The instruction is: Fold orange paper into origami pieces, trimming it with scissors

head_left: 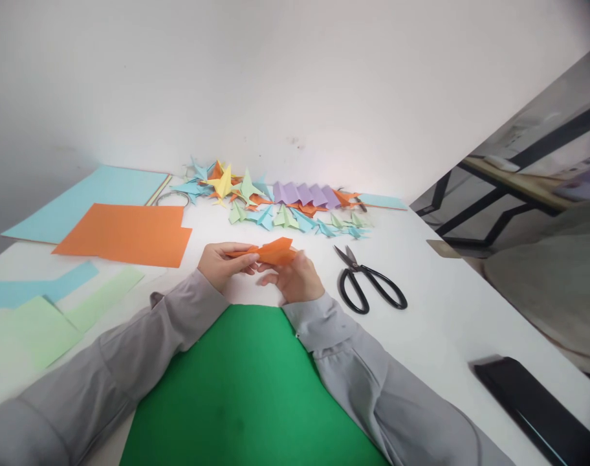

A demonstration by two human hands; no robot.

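Observation:
Between my two hands is a folded piece of orange paper (pixel 274 250), held above the table's middle. My left hand (pixel 222 264) pinches its left end between thumb and fingers. At its right end, my right hand (pixel 299 275) grips the paper, with some lower fingers curled loosely beneath. A green sheet (pixel 241 382) lies under my forearms. Black-handled scissors (pixel 356 275) rest to the right of my right hand, blades slightly apart. Behind my hands, folded paper figures (pixel 222 182) in yellow, blue, green and orange are heaped, beside a row of purple folded pieces (pixel 305 194).
A notched orange sheet (pixel 125 233) overlaps light blue sheets (pixel 91 194) at the back left. Blue strips (pixel 33 291) and pale green pieces (pixel 45 330) lie nearer on the left. A black oblong object (pixel 537 408) sits at the right front. A white wall (pixel 295 84) rises behind.

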